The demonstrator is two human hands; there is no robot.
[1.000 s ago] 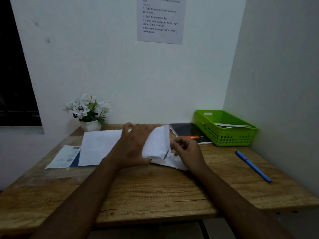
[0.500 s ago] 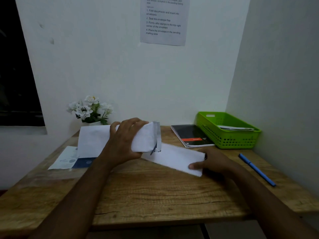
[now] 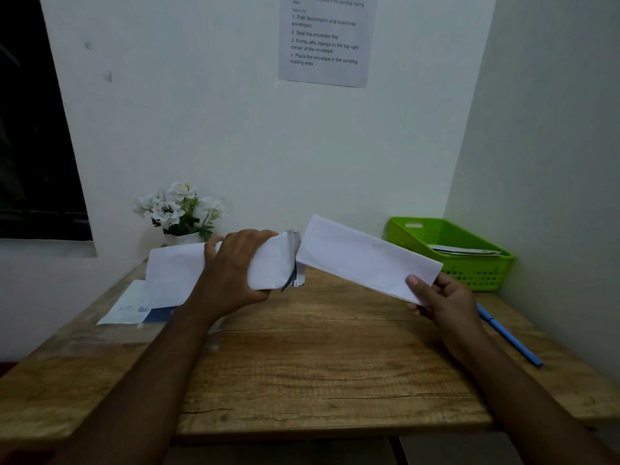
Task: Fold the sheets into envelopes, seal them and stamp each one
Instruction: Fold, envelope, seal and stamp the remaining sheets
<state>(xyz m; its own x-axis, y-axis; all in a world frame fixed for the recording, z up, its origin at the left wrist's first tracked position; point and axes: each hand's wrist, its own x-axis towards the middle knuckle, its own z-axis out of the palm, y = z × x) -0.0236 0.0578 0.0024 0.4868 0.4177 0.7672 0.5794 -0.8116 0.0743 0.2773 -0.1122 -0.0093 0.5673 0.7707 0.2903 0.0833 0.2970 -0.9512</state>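
The left hand (image 3: 235,273) is curled tight round a folded bundle of sheets (image 3: 271,263), thumb under and fingers over the top, holding it above the worktop (image 3: 302,364). The right hand (image 3: 446,303) pinches the near right corner of a long white envelope (image 3: 362,256), thumb on top. The envelope hangs in the air, tilted, its far end just beside the bundle's dark-edged end; whether they touch is unclear. A flat white sheet (image 3: 171,276) lies behind the left hand. A green basket (image 3: 476,276) stands in the right back corner and a blue pen (image 3: 506,333) lies near the right edge. The near worktop under both hands is bare wood.
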